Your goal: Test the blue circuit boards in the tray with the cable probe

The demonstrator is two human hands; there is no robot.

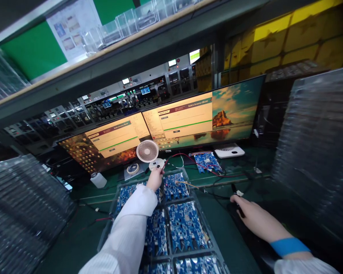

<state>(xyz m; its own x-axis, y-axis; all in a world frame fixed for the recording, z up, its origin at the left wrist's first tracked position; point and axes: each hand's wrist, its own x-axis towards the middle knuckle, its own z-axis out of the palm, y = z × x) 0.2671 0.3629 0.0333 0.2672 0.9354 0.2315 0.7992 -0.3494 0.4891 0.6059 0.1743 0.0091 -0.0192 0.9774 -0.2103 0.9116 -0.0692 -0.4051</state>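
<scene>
My left hand (154, 179) reaches over the far end of a clear tray (165, 213), its fingers closed in a pinch on a red wire (175, 155) beside the fan's base. Blue circuit boards (185, 224) lie in the tray's compartments. A thin yellow cable (188, 185) runs to the far right board (175, 185). At the right, my right hand (247, 211), above a blue wrist strap (290, 246), curls around something dark that I cannot make out. A black cable end with a white tag (239, 193) lies by its fingertips.
Two lit monitors (185, 121) stand behind a small white fan (147, 151). Another blue board (207, 161) and a white device (229, 151) lie before them. Stacks of clear trays rise at left (25, 217) and right (317, 152). A shelf (131, 42) crosses above.
</scene>
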